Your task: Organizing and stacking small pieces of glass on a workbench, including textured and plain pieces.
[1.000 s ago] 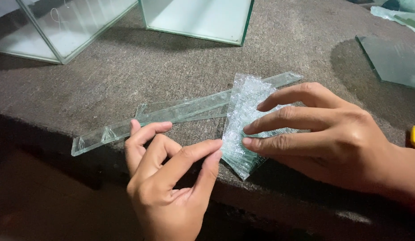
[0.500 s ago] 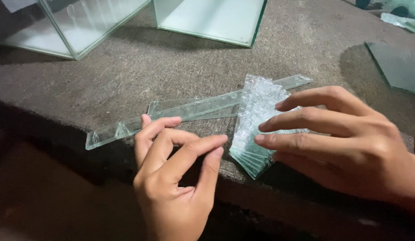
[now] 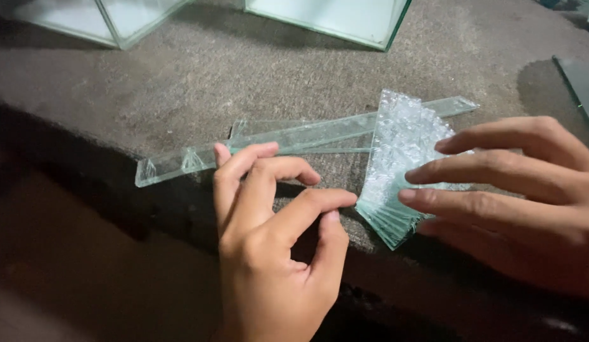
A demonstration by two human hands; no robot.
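1. On a rough grey-brown work surface with a dark front edge, the person's two bare hands work over pieces of cut glass; the surface fills most of the view.
2. At the far edge stand two clear glass tanks, one at upper left and one at upper middle, both well apart from the hands.
3. The right hand is spread, its fingers extended and resting on a fanned stack of short glass strips; it grips nothing.
4. The left hand is loosely curled, with the index fingertip and thumb drawn close together just beside the stack's lower left corner. Whether they pinch a strip cannot be told.
5. Long glass strips lie slantwise across the surface, running from near the front edge up to the right and passing under the stack.
6. The fanned stack of short glass strips sits at the front edge, its top face speckled with a bubbly sheen, its lower ends splayed.
7. As a judgement, the stack is only partly squared: the strips are gathered, but their ends are still fanned out.
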